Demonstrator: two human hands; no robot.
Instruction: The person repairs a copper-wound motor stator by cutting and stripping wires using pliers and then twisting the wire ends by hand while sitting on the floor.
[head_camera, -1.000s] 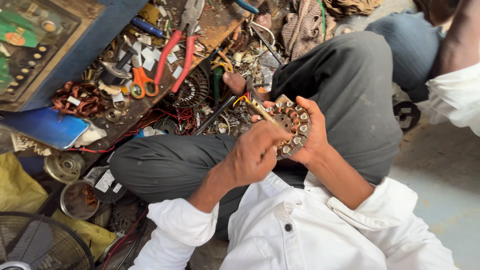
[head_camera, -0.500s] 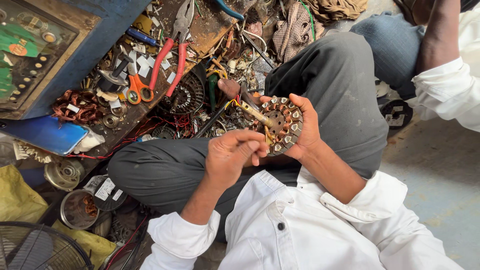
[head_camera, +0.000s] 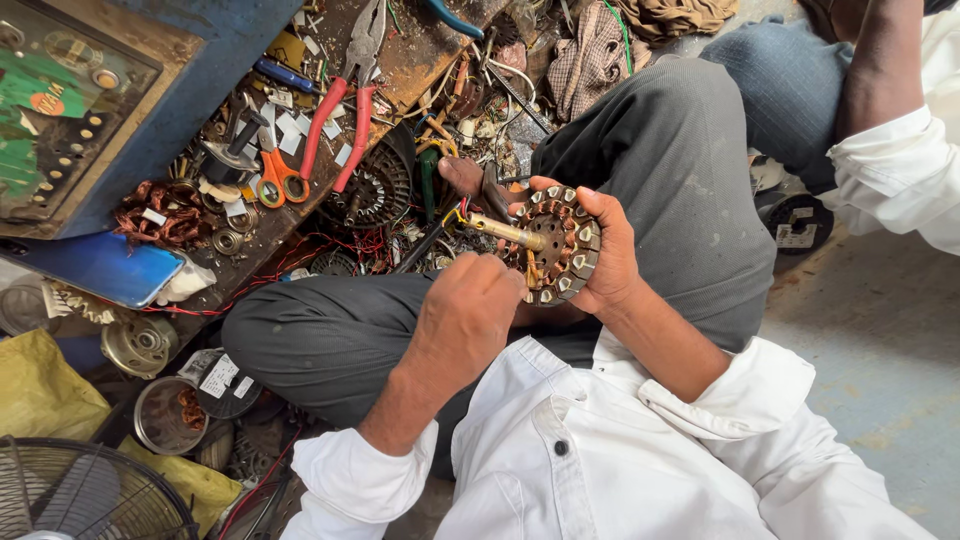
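Right hand (head_camera: 610, 250) cups stator (head_camera: 555, 245), shaft (head_camera: 505, 232) fitted. Left hand (head_camera: 465, 315) fisted at rim; pinched item hidden. Some slots wound, others bare. Pliers (head_camera: 345, 95), scissors (head_camera: 275, 170) idle.

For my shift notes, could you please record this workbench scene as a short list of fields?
setting: cluttered wooden workboard on the floor, the person seated with knees raised
left hand: left hand closed in a fist beside the stator, contents hidden
right hand: right hand cupping a round fan motor stator with a brass shaft
tools nearby: red-handled pliers, orange-handled scissors
other items: copper wire coil, fan guard
other people: a second person's sleeve at upper right
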